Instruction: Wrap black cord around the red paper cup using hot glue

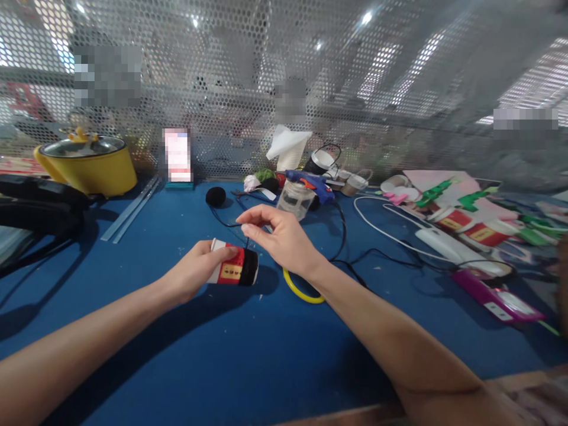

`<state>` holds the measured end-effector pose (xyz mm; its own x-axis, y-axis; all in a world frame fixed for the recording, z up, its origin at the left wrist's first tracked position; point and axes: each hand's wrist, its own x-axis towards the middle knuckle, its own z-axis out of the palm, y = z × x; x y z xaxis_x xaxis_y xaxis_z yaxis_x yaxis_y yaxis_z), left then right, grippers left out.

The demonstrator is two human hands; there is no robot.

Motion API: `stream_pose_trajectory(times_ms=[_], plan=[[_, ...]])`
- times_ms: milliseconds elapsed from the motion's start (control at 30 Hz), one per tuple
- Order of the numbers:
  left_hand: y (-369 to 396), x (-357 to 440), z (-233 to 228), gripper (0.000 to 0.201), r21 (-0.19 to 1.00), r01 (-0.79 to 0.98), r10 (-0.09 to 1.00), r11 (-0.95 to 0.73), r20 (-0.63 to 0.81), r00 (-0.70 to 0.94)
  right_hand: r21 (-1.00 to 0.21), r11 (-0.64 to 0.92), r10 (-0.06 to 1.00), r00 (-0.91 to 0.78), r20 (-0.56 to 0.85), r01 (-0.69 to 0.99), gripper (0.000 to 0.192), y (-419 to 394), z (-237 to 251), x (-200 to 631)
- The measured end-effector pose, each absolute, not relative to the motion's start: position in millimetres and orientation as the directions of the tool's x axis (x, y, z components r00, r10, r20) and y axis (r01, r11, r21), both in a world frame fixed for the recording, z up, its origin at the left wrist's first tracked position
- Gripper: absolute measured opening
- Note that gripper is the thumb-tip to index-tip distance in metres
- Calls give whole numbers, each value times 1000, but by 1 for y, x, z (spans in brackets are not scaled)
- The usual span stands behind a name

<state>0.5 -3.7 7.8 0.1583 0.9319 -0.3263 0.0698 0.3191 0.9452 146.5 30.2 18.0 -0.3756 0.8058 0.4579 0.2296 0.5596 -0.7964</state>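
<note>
Two bare forearms (390,331) are reaching in over a blue desk (222,361). The left hand (195,269) is curling around a red-and-white paper cup (224,273), thumb on top, holding it sideways over the middle of the desk. Black yarn (249,269) is wrapping the cup's right end in a band. The right hand (284,239) is closing thumb and forefinger in a pinch on the strand just above that band, and the strand is trailing back to a yarn ball (216,196) beyond the hands. A yellow ring (302,291) is lying partly hidden by the right wrist. Behind, a blue glue gun (310,182) is resting on a clear jar (293,202), while a yellow pot (100,171) is standing far left.
</note>
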Motion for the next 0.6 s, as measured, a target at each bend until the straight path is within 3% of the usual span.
stream_pose_trajectory(times_ms=[367, 600], plan=[[-9, -4, 4, 18, 964, 251, 963, 84, -143, 227, -798, 538, 818, -397, 415, 273, 9, 37, 11, 146], [-9, -5, 3, 20, 962, 271, 966, 30, -97, 238, -815, 502, 829, -429, 357, 290, 10, 36, 11, 147]])
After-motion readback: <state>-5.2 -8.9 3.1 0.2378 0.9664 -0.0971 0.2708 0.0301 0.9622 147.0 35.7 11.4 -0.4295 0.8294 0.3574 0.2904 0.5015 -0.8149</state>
